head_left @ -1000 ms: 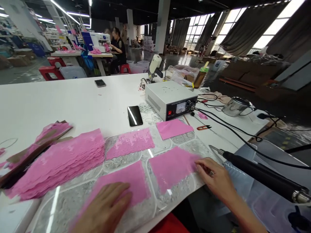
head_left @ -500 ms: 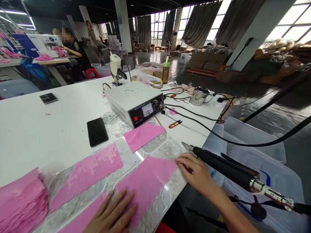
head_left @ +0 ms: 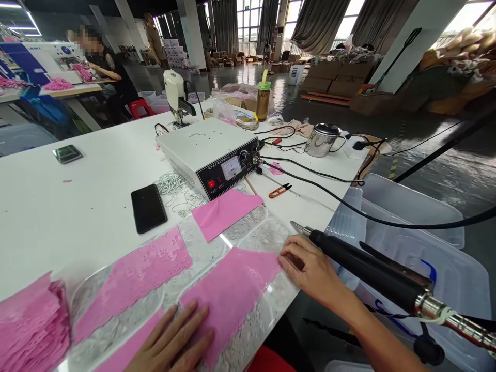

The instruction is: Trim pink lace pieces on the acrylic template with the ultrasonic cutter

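Note:
A pink fabric piece point(head_left: 236, 287) lies on a clear template over a grey marbled sheet point(head_left: 267, 235). My left hand point(head_left: 178, 336) rests flat on its lower left part, fingers spread. At the fabric's right corner, my right hand point(head_left: 304, 263) pinches the edge between thumb and fingers. Just above that hand hangs a black pen-like tool point(head_left: 360, 263) with a pointed metal tip, attached to a cable. Pink lace fabric point(head_left: 139, 274) and a smaller plain pink piece point(head_left: 227, 213) lie alongside. A stack of pink fabric point(head_left: 33, 328) sits at the far left.
A control box point(head_left: 209, 155) with a dial stands behind the fabric. Nearby are a black phone point(head_left: 149, 208), orange thread snips point(head_left: 279, 191), a metal mug point(head_left: 323, 139) and a bottle point(head_left: 263, 102). Clear plastic bins point(head_left: 418, 206) stand right of the table. A person point(head_left: 108, 72) sits at a sewing machine.
The view has shifted slightly, so the background sits higher. Both hands stay at nearly the same places on the fabric.

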Demonstrator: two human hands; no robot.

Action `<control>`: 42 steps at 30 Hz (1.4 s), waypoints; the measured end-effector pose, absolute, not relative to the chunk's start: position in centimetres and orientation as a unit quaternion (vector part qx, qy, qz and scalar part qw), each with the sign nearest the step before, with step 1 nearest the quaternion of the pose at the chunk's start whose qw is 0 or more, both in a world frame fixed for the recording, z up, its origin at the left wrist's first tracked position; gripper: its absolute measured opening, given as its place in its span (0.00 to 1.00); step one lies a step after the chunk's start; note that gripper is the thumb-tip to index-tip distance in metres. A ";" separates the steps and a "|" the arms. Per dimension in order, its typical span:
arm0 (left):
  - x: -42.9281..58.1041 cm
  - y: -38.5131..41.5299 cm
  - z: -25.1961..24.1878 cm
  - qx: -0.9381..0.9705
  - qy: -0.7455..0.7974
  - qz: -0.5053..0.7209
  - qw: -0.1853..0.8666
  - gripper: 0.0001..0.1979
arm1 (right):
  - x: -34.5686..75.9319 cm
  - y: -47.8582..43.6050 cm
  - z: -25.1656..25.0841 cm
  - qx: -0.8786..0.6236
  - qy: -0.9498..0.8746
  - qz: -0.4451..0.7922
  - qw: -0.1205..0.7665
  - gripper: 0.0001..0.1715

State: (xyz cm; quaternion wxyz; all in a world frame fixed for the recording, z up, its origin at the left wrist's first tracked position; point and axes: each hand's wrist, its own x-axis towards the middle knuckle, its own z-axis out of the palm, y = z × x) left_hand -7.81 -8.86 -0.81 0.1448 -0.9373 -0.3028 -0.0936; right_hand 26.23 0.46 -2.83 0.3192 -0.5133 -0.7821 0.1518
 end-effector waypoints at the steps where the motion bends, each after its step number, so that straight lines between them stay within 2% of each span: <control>1: -7.8 -8.9 -0.7 -0.937 -0.305 -0.088 0.143 0.22 | 26.0 0.5 -2.8 -0.523 -0.779 0.152 0.311 0.05; 16: -8.0 -9.4 -1.4 -0.932 -0.325 -0.071 0.140 0.23 | 25.4 0.9 -2.1 -0.560 -0.745 0.235 0.277 0.11; 25: -7.7 -9.1 -0.8 -0.935 -0.314 -0.093 0.136 0.27 | 25.4 0.7 -2.4 -0.550 -0.767 0.189 0.272 0.10; 36: -6.7 -8.2 0.9 -0.941 -0.320 -0.082 0.067 0.22 | 25.9 -0.2 -3.4 -0.520 -0.762 0.159 0.351 0.04; 42: -4.5 -5.4 -0.2 -0.945 -0.309 -0.077 0.067 0.23 | 25.9 -0.5 -3.9 -0.510 -0.764 0.130 0.374 0.05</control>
